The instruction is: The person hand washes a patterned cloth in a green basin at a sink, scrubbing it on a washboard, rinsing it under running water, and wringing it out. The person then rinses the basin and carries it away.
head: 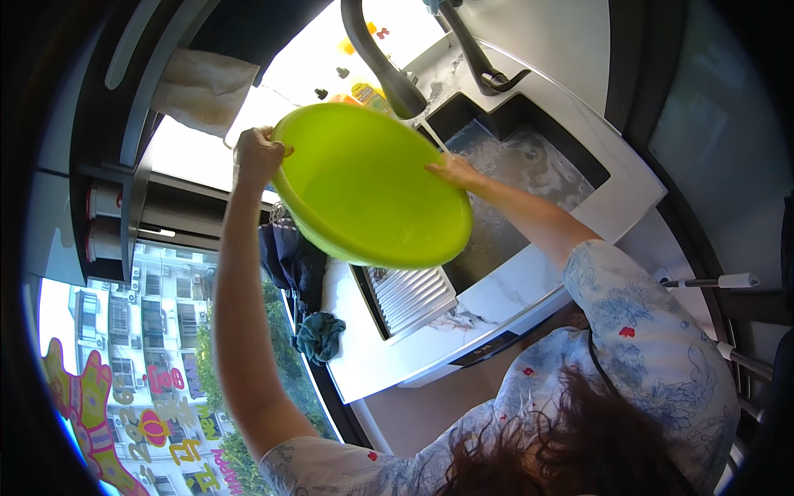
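Note:
A lime-green plastic basin (372, 180) is held up and tilted, its inside facing me. My left hand (257, 155) grips the rim at the upper left, thumb over the edge. On the opposite side my right hand (456, 170) holds the rim, fingers partly hidden behind it. Beyond the basin, a dark sink (597, 168) contains cloudy, foamy water (539, 161). A dark pull-down faucet (403, 99) reaches over the sink, and a thin stream of water falls from it close to my right hand. No loose contents show inside the basin.
A ribbed washboard (409, 297) lies at the sink's near left. Dark clothing (291, 254) and a bunched teal cloth (321, 338) sit by the window edge. Bottles (369, 96) stand behind the faucet. A paper bag (205, 90) hangs upper left. The marble-patterned counter (366, 372) borders the sink.

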The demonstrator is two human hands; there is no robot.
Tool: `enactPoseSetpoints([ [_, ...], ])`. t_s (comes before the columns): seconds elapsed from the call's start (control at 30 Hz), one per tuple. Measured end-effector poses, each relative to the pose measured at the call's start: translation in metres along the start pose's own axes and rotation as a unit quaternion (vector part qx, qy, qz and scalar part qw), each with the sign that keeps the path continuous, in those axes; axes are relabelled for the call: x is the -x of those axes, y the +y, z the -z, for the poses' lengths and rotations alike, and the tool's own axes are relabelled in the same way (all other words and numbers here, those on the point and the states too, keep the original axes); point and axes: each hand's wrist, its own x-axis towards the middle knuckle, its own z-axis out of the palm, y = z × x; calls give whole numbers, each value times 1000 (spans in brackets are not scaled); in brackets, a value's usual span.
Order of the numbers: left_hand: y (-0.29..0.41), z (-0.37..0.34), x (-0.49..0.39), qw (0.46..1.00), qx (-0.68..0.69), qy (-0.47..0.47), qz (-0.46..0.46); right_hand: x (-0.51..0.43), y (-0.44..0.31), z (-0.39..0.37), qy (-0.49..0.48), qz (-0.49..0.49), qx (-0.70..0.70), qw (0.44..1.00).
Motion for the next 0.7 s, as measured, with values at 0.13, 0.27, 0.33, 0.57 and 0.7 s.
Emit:
enactPoseSetpoints([
  [0.13,-7,19,-19,966,215,-47,132,-12,-7,-4,-62,187,101,975],
  [0.27,-21,14,-3,927,340,-126,97,-42,19,31,-368,160,163,901],
  [0.33,-28,3,13,879,433,-197,41,-52,33,54,-544,-114,-20,831],
  [0.57,-13,-26,56,969,202,-138,-20,-38,26,109,-653,-298,-100,689],
  [0.7,8,-3,92,985,-100,31,-136,-8,8,131,-567,-245,-133,775],
])
